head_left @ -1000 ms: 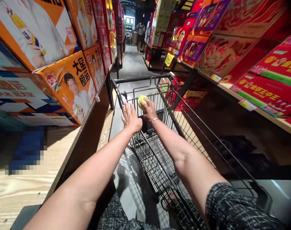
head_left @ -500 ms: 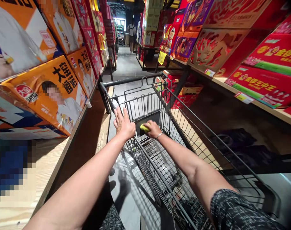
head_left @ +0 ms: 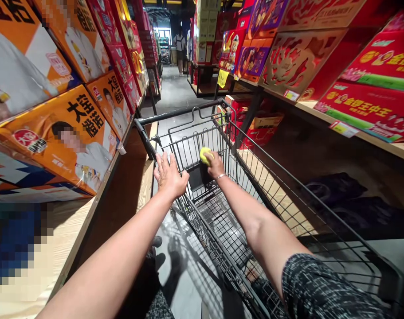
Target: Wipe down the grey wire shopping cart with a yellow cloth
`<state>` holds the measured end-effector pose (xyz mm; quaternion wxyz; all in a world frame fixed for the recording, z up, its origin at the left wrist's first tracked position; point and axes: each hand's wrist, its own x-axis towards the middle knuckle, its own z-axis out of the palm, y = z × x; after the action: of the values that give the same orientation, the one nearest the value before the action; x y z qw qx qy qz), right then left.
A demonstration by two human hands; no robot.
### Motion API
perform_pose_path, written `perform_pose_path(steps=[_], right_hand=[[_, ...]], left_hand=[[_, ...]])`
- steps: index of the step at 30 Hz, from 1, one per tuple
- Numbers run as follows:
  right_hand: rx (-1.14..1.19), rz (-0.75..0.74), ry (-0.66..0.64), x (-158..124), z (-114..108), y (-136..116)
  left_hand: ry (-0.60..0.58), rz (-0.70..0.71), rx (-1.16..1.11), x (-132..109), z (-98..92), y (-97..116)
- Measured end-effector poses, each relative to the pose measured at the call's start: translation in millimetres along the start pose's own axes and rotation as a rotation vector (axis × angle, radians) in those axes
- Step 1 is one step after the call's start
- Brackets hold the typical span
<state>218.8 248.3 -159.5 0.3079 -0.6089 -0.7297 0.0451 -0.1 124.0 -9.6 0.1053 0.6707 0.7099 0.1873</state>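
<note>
A black wire shopping cart (head_left: pixel 218 230) stands before me in the aisle, its basket reaching toward the lower right and its handle bar (head_left: pixel 182 110) at the far end. My left hand (head_left: pixel 171 177) rests on the cart's left top rim near the handle, fingers stretched out and apart. Inside the cart, my right hand (head_left: pixel 216 164) grips a soft yellow-green lump that looks like a sponge (head_left: pixel 205 155). It is held in front of the wire child-seat panel, above a dark plate (head_left: pixel 198 176). Whether the sponge touches the wires I cannot tell.
Orange drink cartons (head_left: pixel 62 137) are stacked on a wooden shelf at left. On the right, a shelf (head_left: pixel 321 113) with price tags holds red gift boxes (head_left: pixel 364 106). Red packs (head_left: pixel 260 128) sit low behind the cart. A person (head_left: pixel 180 46) stands far down the aisle.
My right hand has moved up with the sponge, from the dark plate to the wires above it. My left hand stays on the rim, slightly lower in view.
</note>
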Motion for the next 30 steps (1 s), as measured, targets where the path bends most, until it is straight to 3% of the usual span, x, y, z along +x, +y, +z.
perform_pose_path(steps=[4,6,8,11,14,17,19,21,24,26,30], right_hand=[[-0.014,0.155,-0.127,-92,32,34],[-0.012,0.219,-0.143,-114,35,44],[-0.010,0.266,-0.120,-111,33,49],[0.005,0.318,-0.030,-65,20,46],[0.076,0.319,0.194,12,-8,36],[0.100,0.250,0.304,87,-40,28],[0.126,0.144,0.383,119,-55,27],[0.124,0.089,0.391,127,-58,29],[0.052,0.165,0.289,91,-41,36],[-0.038,0.290,0.164,43,-22,42],[-0.222,0.530,-0.213,-58,8,58]], left_hand=[[-0.001,0.000,-0.024,1,0.7,-1],[-0.014,-0.001,-0.025,1,0.0,-1],[-0.030,-0.001,-0.019,0,-1.0,-1],[-0.046,-0.004,-0.011,0,-2.7,0],[-0.052,-0.007,-0.015,0,-3.4,0],[-0.050,-0.010,-0.022,0,-2.8,-1],[-0.042,-0.002,-0.031,1,-2.1,-1],[-0.036,0.007,-0.041,1,-1.5,-2],[-0.041,0.008,-0.048,1,-0.8,-3],[-0.039,0.011,-0.051,1,0.1,-4],[-0.010,0.025,-0.068,2,3.6,-5]])
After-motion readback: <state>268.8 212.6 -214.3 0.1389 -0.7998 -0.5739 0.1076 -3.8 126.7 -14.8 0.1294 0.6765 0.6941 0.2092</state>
